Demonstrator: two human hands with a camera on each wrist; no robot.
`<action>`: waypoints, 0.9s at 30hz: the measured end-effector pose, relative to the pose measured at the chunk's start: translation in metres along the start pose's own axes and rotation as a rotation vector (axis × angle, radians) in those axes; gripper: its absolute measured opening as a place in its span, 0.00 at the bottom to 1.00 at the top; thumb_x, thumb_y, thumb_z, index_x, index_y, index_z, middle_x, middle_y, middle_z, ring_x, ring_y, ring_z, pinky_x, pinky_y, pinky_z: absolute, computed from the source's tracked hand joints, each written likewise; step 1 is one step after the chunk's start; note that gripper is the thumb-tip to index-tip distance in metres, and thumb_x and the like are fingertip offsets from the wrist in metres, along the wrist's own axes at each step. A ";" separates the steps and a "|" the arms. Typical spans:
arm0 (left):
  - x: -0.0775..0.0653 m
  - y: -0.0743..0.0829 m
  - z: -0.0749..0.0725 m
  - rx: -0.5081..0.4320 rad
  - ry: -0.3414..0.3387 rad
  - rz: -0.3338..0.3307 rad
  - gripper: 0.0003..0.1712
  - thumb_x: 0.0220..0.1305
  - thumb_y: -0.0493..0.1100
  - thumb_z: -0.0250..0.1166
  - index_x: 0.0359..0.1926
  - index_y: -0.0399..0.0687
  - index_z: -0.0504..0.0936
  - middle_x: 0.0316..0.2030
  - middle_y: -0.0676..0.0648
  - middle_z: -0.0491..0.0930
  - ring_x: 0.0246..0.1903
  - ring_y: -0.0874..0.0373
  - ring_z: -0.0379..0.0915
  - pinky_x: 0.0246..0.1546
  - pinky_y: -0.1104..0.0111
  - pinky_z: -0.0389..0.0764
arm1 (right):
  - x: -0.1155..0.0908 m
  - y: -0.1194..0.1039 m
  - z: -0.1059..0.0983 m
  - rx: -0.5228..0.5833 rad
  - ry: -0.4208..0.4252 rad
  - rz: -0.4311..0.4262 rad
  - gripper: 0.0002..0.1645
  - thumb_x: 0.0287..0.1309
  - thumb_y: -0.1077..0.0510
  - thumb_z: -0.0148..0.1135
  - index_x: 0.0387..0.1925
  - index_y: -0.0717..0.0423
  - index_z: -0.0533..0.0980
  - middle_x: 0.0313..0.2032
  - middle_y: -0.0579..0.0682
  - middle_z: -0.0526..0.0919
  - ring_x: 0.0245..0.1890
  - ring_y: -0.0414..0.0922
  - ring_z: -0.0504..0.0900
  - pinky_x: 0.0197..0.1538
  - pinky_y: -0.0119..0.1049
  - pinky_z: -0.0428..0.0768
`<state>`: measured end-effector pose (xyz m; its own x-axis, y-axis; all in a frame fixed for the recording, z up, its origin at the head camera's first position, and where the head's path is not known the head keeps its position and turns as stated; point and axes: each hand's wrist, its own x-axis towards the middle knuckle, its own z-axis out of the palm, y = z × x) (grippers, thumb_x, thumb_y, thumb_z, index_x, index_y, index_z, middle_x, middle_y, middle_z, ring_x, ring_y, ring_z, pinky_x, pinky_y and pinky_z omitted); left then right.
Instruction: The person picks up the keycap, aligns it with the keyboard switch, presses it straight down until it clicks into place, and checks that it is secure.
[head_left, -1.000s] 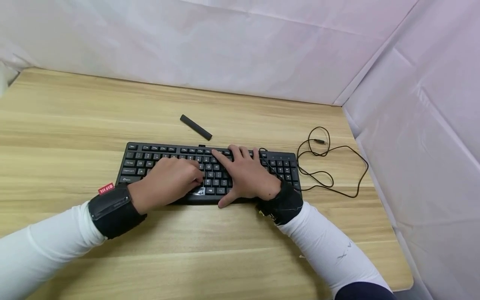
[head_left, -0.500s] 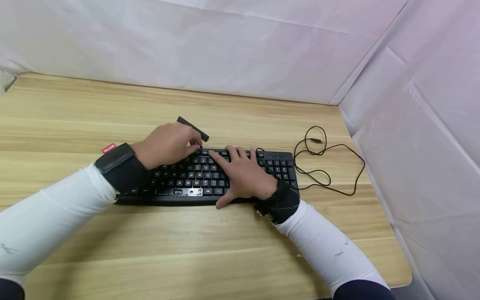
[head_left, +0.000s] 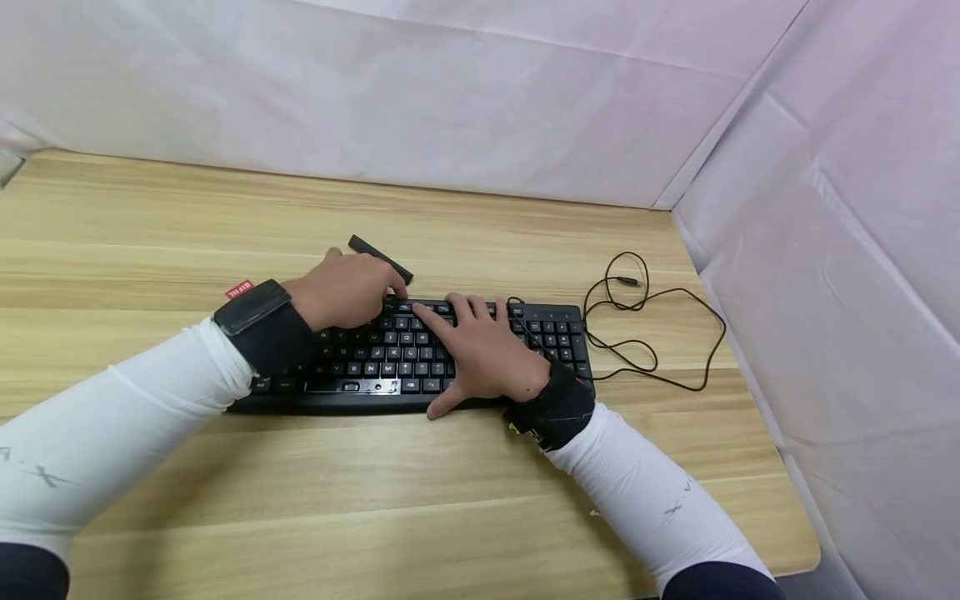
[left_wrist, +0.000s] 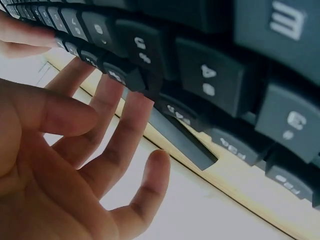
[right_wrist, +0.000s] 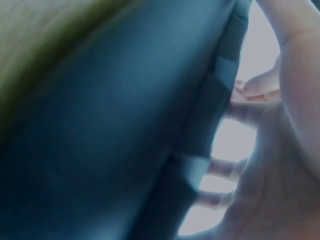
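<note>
A black computer keyboard (head_left: 390, 367) lies on the wooden table. My left hand (head_left: 347, 287) reaches over its upper left part. In the head view, the index fingertip is at the back edge, near the top row of keys. In the left wrist view, the left fingers (left_wrist: 117, 145) are loosely bent beside the keys (left_wrist: 142, 47), with the thumb apart from them. My right hand (head_left: 483, 354) rests spread over the keyboard's right half, its thumb at the front edge and its fingers toward the back. The right wrist view shows this hand (right_wrist: 280, 165) beside the keyboard's dark side (right_wrist: 115, 125).
A narrow black bar (head_left: 381, 258) lies just behind the keyboard, close to my left hand. The thin black cable (head_left: 652, 296) loops across the table at right, its plug (head_left: 628, 282) among the loops. White cloth walls (head_left: 450, 100) stand behind and at right.
My left hand has moved from the middle keys up to the keyboard's back edge. Its index finger now points out, where thumb and index were close together before. The right hand stays in place.
</note>
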<state>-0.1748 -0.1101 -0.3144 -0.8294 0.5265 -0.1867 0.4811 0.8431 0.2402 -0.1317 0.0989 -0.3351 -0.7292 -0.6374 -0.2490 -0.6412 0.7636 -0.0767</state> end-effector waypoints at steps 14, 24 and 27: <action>0.008 -0.011 -0.001 -0.091 0.006 0.044 0.16 0.62 0.30 0.53 0.46 0.41 0.82 0.44 0.38 0.83 0.32 0.52 0.76 0.30 0.60 0.76 | -0.003 -0.002 0.002 -0.020 0.017 0.012 0.81 0.16 0.15 0.62 0.74 0.38 0.41 0.68 0.60 0.51 0.65 0.59 0.50 0.60 0.71 0.48; 0.028 -0.020 -0.005 -0.091 0.028 0.095 0.11 0.51 0.37 0.69 0.37 0.40 0.81 0.35 0.41 0.82 0.31 0.51 0.75 0.36 0.56 0.78 | -0.006 -0.001 0.002 -0.020 0.027 0.021 0.81 0.16 0.15 0.62 0.74 0.38 0.41 0.68 0.60 0.52 0.65 0.59 0.50 0.60 0.72 0.48; 0.032 -0.024 -0.004 -0.070 0.024 0.078 0.11 0.51 0.38 0.69 0.37 0.40 0.80 0.34 0.41 0.82 0.29 0.51 0.74 0.34 0.56 0.76 | -0.005 -0.001 0.002 -0.017 0.029 0.020 0.81 0.16 0.15 0.62 0.74 0.38 0.41 0.68 0.60 0.51 0.65 0.59 0.50 0.60 0.71 0.48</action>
<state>-0.2135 -0.1139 -0.3218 -0.7976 0.5863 -0.1419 0.5237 0.7897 0.3194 -0.1266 0.1018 -0.3354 -0.7487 -0.6247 -0.2218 -0.6299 0.7747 -0.0558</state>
